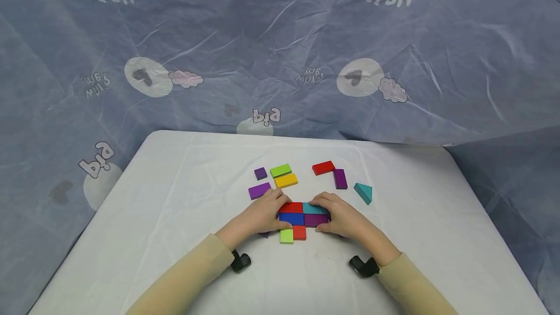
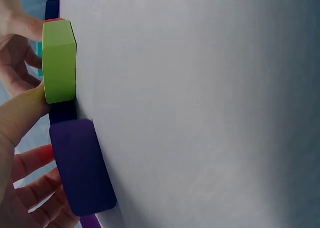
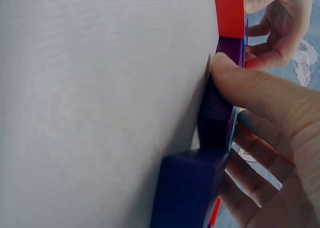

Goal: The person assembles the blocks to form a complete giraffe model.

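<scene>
Four flat blocks lie together in two rows: a red block (image 1: pixel 291 207) and a teal block (image 1: pixel 313 209) behind, a blue block (image 1: pixel 291 218) and a purple block (image 1: pixel 316 219) in front. My left hand (image 1: pixel 266 212) grips their left end, thumb at the front and fingers at the back. Around the right end, my right hand (image 1: pixel 344 214) pinches the teal and purple blocks the same way. A light green block (image 2: pixel 60 62) and a small red block (image 3: pixel 231 12) sit against the front row. Beside the left thumb stands a dark purple block (image 2: pixel 82 168), mostly hidden in the head view.
Behind the hands on the white table (image 1: pixel 183 183) lie loose blocks: dark purple (image 1: pixel 260 173), light green (image 1: pixel 280 170), yellow (image 1: pixel 286 180), purple (image 1: pixel 259 190), red (image 1: pixel 323 168), another purple (image 1: pixel 340 179) and a teal triangle (image 1: pixel 363 192). A dark blue block (image 3: pixel 187 188) is near the right hand.
</scene>
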`<state>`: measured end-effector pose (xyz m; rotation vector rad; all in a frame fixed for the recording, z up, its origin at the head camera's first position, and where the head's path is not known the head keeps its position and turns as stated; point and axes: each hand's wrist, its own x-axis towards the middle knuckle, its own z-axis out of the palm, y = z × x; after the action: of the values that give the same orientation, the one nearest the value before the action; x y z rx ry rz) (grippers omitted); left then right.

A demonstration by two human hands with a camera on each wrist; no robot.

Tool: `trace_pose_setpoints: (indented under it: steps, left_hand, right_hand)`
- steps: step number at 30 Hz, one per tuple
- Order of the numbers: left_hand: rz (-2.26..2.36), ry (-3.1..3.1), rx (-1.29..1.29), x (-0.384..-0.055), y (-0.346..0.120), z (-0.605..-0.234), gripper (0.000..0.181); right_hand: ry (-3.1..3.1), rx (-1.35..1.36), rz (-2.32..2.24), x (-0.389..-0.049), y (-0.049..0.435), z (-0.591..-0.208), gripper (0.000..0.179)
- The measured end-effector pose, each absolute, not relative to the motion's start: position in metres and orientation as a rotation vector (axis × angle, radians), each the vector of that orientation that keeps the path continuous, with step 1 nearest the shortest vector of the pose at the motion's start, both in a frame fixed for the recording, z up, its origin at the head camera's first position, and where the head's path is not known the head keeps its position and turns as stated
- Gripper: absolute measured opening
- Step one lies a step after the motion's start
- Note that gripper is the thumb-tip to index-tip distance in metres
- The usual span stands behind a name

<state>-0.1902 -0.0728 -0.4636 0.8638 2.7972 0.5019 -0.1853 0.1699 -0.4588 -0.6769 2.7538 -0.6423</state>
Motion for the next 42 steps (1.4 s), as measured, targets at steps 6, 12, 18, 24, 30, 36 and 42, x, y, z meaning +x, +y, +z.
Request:
trace_pose_setpoints:
  steps: [6, 12, 18, 24, 30, 36, 42]
  left_hand:
    - [0.472, 2.787, 0.895, -0.185, -0.072, -0.464, 0.06]
    - [0.454, 2.787, 0.933, -0.179, -0.071, -0.465, 0.059]
    - [0.438, 2.783, 0.973, -0.171, -0.072, -0.465, 0.059]
    - [0.421, 2.785, 0.995, -0.169, -0.071, -0.466, 0.057]
    - [0.437, 2.781, 0.976, -0.169, -0.071, -0.468, 0.058]
    - [0.471, 2.78, 0.979, -0.168, -0.072, -0.469, 0.058]
    - [0.453, 2.787, 1.003, -0.168, -0.072, -0.468, 0.058]
  right_hand:
    - [2.729, -0.732, -0.66, -0.185, 0.174, -0.458, 0.058]
    - [2.72, -0.778, -0.662, -0.176, 0.176, -0.456, 0.058]
    - [2.701, -0.789, -0.664, -0.168, 0.177, -0.455, 0.057]
    - [2.703, -0.789, -0.659, -0.164, 0.18, -0.458, 0.06]
    - [2.731, -0.773, -0.648, -0.161, 0.185, -0.462, 0.067]
    - [2.732, -0.76, -0.648, -0.161, 0.185, -0.462, 0.067]
    - [2.731, -0.733, -0.656, -0.16, 0.184, -0.461, 0.067]
